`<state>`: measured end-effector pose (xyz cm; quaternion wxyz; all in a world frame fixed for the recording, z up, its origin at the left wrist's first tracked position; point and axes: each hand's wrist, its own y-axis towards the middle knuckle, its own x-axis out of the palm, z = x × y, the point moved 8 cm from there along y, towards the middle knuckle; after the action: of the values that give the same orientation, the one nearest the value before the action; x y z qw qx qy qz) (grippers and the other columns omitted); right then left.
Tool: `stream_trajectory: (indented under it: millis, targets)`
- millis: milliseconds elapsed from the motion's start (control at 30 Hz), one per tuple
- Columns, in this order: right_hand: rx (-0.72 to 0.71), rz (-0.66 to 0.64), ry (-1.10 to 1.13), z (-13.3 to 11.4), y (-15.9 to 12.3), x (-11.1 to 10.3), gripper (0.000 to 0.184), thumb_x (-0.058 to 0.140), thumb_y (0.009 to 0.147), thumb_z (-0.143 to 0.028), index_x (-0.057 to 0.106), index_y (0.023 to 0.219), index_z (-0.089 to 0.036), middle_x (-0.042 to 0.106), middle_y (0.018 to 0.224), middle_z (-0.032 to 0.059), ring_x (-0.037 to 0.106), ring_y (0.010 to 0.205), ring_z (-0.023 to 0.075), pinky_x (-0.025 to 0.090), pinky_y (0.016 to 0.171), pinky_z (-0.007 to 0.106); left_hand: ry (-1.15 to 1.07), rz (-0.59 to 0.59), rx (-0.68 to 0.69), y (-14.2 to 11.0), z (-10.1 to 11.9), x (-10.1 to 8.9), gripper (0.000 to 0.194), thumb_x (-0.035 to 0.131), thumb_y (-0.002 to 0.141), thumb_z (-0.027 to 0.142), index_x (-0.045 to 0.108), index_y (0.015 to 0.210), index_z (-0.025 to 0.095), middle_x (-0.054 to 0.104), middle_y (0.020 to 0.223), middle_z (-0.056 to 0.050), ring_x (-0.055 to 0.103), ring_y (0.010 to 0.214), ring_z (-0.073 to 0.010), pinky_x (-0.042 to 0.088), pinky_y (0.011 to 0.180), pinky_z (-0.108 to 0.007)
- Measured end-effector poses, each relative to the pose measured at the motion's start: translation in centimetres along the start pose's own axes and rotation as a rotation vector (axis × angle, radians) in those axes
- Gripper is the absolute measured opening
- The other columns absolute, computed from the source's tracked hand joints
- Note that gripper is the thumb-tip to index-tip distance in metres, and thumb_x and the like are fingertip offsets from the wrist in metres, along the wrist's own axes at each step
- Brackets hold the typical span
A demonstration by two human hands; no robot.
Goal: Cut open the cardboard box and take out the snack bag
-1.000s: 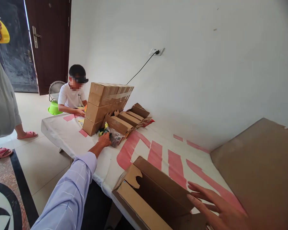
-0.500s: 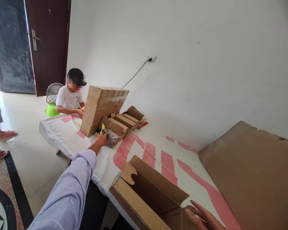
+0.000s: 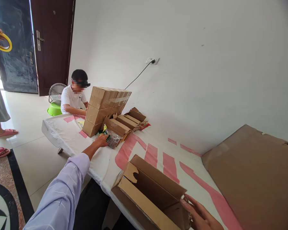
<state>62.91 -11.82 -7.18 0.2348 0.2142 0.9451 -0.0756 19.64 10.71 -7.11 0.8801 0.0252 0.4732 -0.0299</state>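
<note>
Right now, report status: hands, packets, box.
Left hand on the snack packets beside the stacked cartons. Right hand gripping the open cardboard box at its near corner. Nothing between them.

open box (image 3: 144,191): matt cardboard | packets (image 3: 114,139): glossy plastic | table cover (image 3: 67,134): smooth plastic sheet

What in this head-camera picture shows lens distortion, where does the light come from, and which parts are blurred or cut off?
Head view: wide-angle stretch bends the door and enlarges the near open box; daylight enters at the far left, putting glare on the floor tiles; the wall is evenly lit with dim corners; the right hand is cut by the bottom edge; the left hand on the packets is small but sharp.
</note>
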Motion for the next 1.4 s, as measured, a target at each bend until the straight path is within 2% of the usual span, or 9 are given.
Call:
stream_trajectory:
  millis: [267, 433, 533, 633, 800, 1000, 1133, 1267, 1400]
  targets:
    - [-0.031, -0.041, 0.237, -2.2, 0.1, 3.5, 0.079, 0.078, 0.067, -0.071, 0.074, 0.125, -0.016, 0.079, 0.122, 0.0144, 0.075, 0.108, 0.0361, 0.065, 0.072, 0.038, -0.211, -0.021, 0.198, -6.6, 3.5, -0.8, 0.047, 0.060, 0.100, 0.039, 0.068, 0.142, 0.021, 0.072, 0.141, -0.009, 0.071, 0.122, -0.0267, 0.058, 0.106, -0.037]
    - [-0.094, -0.083, 0.315, -3.7, 0.5, 6.0, 0.082, 0.076, 0.069, -0.072, 0.073, 0.129, -0.015, 0.076, 0.131, 0.0155, 0.073, 0.113, 0.0347, 0.064, 0.075, 0.037, -0.447, -0.100, 0.199, -12.6, 5.3, -1.1, 0.079, 0.075, 0.089, 0.057, 0.057, 0.155, 0.019, 0.070, 0.142, -0.016, 0.073, 0.116, -0.0299, 0.060, 0.099, -0.039]
    - [-0.139, -0.108, 0.350, -4.4, 0.2, 6.9, 0.077, 0.074, 0.074, -0.074, 0.075, 0.127, -0.018, 0.075, 0.134, 0.0150, 0.071, 0.119, 0.0364, 0.065, 0.080, 0.040, -0.358, -0.087, 0.217, -14.5, 7.0, -0.8, 0.092, 0.084, 0.080, 0.054, 0.050, 0.160, 0.023, 0.065, 0.150, -0.015, 0.067, 0.128, -0.0328, 0.056, 0.106, -0.041]
    - [-0.167, -0.118, 0.411, -4.7, -0.2, 7.2, 0.073, 0.074, 0.077, -0.074, 0.076, 0.127, -0.020, 0.076, 0.133, 0.0142, 0.071, 0.121, 0.0359, 0.065, 0.088, 0.044, -0.160, 0.004, 0.230, -15.0, 8.6, -0.4, 0.092, 0.087, 0.075, 0.045, 0.051, 0.157, 0.024, 0.061, 0.154, -0.013, 0.058, 0.141, -0.0348, 0.047, 0.119, -0.043]
    - [-0.220, -0.145, 0.404, -3.1, -0.3, 6.7, 0.079, 0.064, 0.082, -0.083, 0.074, 0.128, -0.020, 0.075, 0.134, 0.0153, 0.072, 0.121, 0.0341, 0.065, 0.091, 0.047, 0.019, 0.073, 0.094, -14.9, 8.6, 0.1, 0.074, 0.078, 0.080, 0.036, 0.054, 0.150, 0.029, 0.068, 0.141, -0.011, 0.066, 0.130, -0.0342, 0.049, 0.113, -0.043]
    - [-0.299, 0.108, 0.121, 2.1, -0.5, 1.7, 0.071, 0.063, 0.079, -0.080, 0.078, 0.111, -0.018, 0.077, 0.124, 0.0177, 0.072, 0.115, 0.0355, 0.059, 0.097, 0.051, 0.054, 0.155, 0.176, -15.3, 8.5, -0.3, 0.060, 0.074, 0.085, 0.039, 0.062, 0.141, 0.024, 0.073, 0.135, -0.013, 0.068, 0.127, -0.0349, 0.050, 0.110, -0.041]
    - [-0.272, 0.135, 0.084, 4.3, -1.6, 0.2, 0.065, 0.063, 0.078, -0.079, 0.078, 0.101, -0.019, 0.079, 0.118, 0.0183, 0.072, 0.114, 0.0372, 0.059, 0.092, 0.050, 0.058, 0.245, 0.241, -16.0, 8.4, -0.5, 0.040, 0.065, 0.096, 0.042, 0.068, 0.131, 0.024, 0.078, 0.126, -0.012, 0.071, 0.121, -0.0329, 0.052, 0.104, -0.040]
    - [-0.253, 0.079, 0.163, 3.6, -3.2, 2.1, 0.071, 0.062, 0.080, -0.082, 0.077, 0.110, -0.019, 0.078, 0.124, 0.0178, 0.071, 0.119, 0.0365, 0.058, 0.096, 0.049, 0.010, 0.322, 0.278, -16.6, 8.4, -1.1, 0.031, 0.047, 0.108, 0.036, 0.069, 0.126, 0.025, 0.081, 0.115, -0.010, 0.076, 0.106, -0.0285, 0.051, 0.089, -0.035]
    - [-0.300, -0.049, 0.283, 0.8, -5.7, 5.5, 0.077, 0.061, 0.085, -0.081, 0.070, 0.129, -0.018, 0.072, 0.138, 0.0197, 0.068, 0.126, 0.0355, 0.059, 0.099, 0.049, 0.004, 0.406, 0.236, -16.9, 7.8, -2.2, 0.037, 0.036, 0.111, 0.033, 0.071, 0.103, 0.024, 0.074, 0.078, -0.007, 0.072, 0.077, -0.0263, 0.040, 0.069, -0.033]
